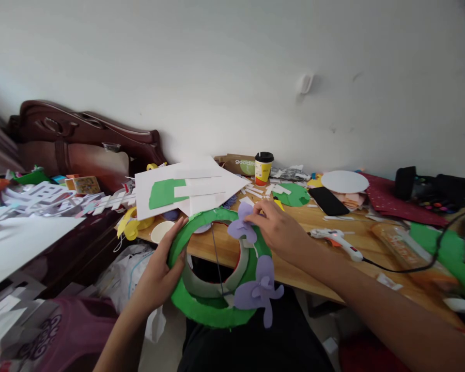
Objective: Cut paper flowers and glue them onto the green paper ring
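A green foam ring (205, 316) is held up over my lap, tilted toward me at the table's front edge. My left hand (168, 258) grips its left rim, thumb on the near face and fingers behind. At the upper right of the ring, my right hand (275, 227) pinches a purple foam flower (242, 227) against the rim. A larger purple flower (261, 289) sits lower down on the ring's right side. A thin dark string or wire crosses the ring's opening, and a grey-white inner band shows inside it.
A hot glue gun (337, 243) lies on the wooden table (294, 271) to the right, its black cord trailing off. Farther back are a yellow cup (263, 168), a black phone (328, 201), white boards (201, 181) and paper scraps. A purple stool (81, 330) stands at lower left.
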Motion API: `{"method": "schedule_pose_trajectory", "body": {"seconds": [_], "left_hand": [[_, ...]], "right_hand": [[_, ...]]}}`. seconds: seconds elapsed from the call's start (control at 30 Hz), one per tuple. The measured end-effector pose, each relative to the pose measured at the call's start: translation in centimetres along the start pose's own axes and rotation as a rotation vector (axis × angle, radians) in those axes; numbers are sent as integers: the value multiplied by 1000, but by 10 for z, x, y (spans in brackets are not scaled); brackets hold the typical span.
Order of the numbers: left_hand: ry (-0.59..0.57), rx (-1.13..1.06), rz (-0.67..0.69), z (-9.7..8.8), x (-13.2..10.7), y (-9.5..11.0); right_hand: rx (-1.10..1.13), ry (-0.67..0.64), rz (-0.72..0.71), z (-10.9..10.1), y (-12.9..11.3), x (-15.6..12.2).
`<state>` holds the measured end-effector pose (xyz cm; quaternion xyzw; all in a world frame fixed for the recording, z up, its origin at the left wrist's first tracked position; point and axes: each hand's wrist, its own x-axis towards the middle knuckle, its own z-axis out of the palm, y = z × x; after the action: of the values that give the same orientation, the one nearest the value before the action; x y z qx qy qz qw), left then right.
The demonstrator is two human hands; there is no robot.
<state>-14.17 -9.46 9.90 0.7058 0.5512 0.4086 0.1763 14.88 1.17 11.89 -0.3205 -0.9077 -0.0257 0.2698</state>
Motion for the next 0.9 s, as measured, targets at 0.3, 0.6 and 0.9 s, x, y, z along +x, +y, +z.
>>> {"method": "schedule_pose_trajectory", "body": {"seconds": [0.3, 0.6, 0.9], "left_hand": [[9, -9, 5, 0, 0, 0], [18, -2, 1, 0, -4, 3], [8, 18, 5, -1, -5, 10]], "right_hand": [[-8, -4, -4, -2, -2, -2], [143, 191, 218, -18, -2, -4], [175, 14, 209, -3, -21, 3]]}}
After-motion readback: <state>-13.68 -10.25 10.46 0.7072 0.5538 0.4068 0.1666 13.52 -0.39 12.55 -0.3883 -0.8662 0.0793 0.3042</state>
